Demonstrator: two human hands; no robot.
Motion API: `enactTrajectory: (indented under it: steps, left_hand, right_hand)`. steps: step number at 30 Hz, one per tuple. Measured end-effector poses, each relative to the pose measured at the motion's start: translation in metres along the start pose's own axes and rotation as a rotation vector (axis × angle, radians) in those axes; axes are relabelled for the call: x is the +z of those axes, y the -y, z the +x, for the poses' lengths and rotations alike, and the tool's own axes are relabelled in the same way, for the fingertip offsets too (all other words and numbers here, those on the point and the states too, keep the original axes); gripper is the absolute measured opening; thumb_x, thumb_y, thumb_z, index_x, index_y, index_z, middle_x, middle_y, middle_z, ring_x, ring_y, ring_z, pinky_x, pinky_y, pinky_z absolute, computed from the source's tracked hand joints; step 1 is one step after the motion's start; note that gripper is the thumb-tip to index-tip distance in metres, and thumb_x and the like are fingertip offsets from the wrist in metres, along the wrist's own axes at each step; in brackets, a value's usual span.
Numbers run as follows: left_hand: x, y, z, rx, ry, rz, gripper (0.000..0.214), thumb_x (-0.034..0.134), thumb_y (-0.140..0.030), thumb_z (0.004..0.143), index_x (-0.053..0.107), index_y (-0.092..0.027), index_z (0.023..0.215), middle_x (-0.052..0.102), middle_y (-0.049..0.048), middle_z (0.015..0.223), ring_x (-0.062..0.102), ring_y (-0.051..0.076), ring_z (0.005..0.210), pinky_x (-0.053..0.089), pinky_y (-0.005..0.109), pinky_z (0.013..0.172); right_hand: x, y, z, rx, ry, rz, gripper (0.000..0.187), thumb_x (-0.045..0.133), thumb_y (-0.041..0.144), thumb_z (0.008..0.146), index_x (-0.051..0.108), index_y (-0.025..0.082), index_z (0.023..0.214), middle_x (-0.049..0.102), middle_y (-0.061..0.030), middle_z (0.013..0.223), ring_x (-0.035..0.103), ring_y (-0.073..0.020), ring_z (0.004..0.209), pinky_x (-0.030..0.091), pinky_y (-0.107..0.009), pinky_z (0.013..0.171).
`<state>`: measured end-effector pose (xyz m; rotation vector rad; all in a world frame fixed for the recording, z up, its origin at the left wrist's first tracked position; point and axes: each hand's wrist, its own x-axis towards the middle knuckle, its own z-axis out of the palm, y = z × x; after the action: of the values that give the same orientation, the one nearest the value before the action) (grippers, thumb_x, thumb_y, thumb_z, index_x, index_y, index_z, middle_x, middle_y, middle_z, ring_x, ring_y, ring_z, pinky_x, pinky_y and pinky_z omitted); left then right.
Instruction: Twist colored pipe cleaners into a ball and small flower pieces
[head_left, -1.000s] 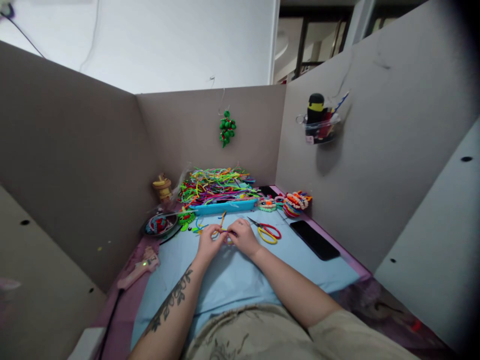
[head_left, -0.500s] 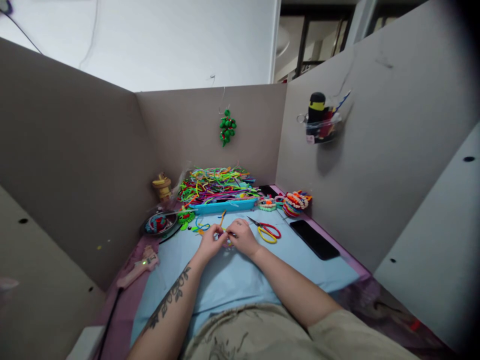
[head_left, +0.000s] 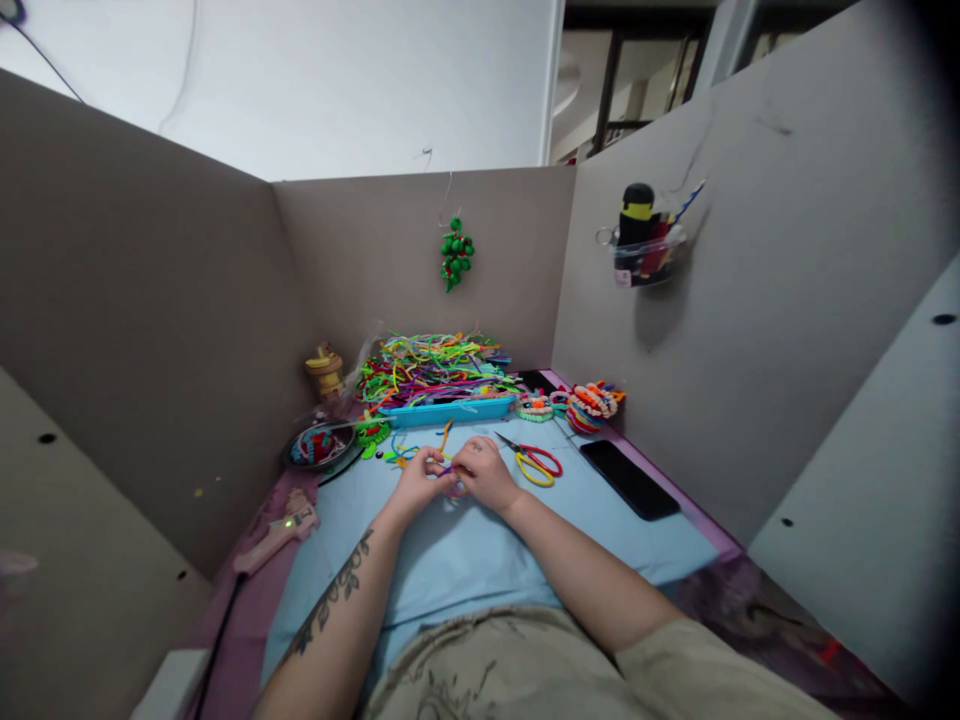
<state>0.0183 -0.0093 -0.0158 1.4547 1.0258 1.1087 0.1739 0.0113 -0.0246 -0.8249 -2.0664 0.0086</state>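
Observation:
My left hand and my right hand meet over the blue cloth, fingertips pinched together. Between them is a small coiled piece of purple pipe cleaner, mostly covered by the fingers. Just beyond lie loose pieces of blue pipe cleaner and an orange pipe cleaner. Scissors with one red and one yellow handle rest open to the right of my right hand. A light blue tray heaped with many-coloured pipe cleaners stands behind.
A pink glue gun with a green light lies at left, near a dark round dish. To the right are a black phone and finished colourful pieces. Grey partitions enclose the table.
Both hands stay in nearly the same spot. The left fingers have shifted slightly, and more of the purple pipe cleaner shows between the hands.

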Motion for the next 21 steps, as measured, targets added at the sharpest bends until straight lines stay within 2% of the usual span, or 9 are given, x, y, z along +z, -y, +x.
enactTrajectory:
  steps: [6, 13, 17, 21]
  left_hand:
    - [0.005, 0.003, 0.001, -0.005, -0.064, 0.0, 0.045, 0.072, -0.032, 0.056, 0.038, -0.019, 0.082, 0.059, -0.0043, 0.054, 0.062, 0.016, 0.051, 0.048, 0.027, 0.052]
    - [0.007, 0.001, 0.0, -0.05, -0.054, -0.093, 0.047, 0.074, -0.031, 0.054, 0.036, -0.019, 0.079, 0.058, -0.0056, 0.051, 0.06, 0.015, 0.049, 0.046, 0.026, 0.053]
    - [0.002, -0.003, -0.002, -0.023, -0.008, -0.117, 0.042, 0.073, -0.029, 0.057, 0.038, -0.019, 0.078, 0.06, -0.0038, 0.057, 0.06, 0.014, 0.054, 0.045, 0.024, 0.056]
    - [-0.003, -0.004, -0.003, -0.005, 0.088, -0.127, 0.04, 0.072, -0.029, 0.06, 0.039, -0.019, 0.08, 0.06, -0.0035, 0.06, 0.061, 0.013, 0.057, 0.044, 0.024, 0.058]
  right_hand:
    - [-0.001, -0.001, 0.0, 0.005, 0.006, -0.016, 0.007, 0.057, 0.014, 0.073, 0.061, 0.019, 0.07, 0.055, -0.0018, 0.07, 0.045, -0.0167, 0.081, 0.029, -0.031, 0.08]
    - [-0.001, 0.0, 0.001, 0.01, 0.011, 0.025, 0.009, 0.056, 0.013, 0.073, 0.061, 0.02, 0.07, 0.057, -0.0014, 0.068, 0.046, -0.0167, 0.079, 0.03, -0.032, 0.079]
    - [-0.004, -0.001, 0.003, 0.044, -0.006, 0.141, 0.009, 0.058, 0.012, 0.072, 0.062, 0.019, 0.071, 0.059, -0.0009, 0.068, 0.048, -0.0157, 0.077, 0.034, -0.031, 0.077]
    - [-0.009, -0.004, 0.006, 0.019, 0.032, 0.234, 0.007, 0.06, 0.013, 0.072, 0.063, 0.019, 0.071, 0.062, -0.0005, 0.068, 0.05, -0.0149, 0.075, 0.036, -0.03, 0.076]
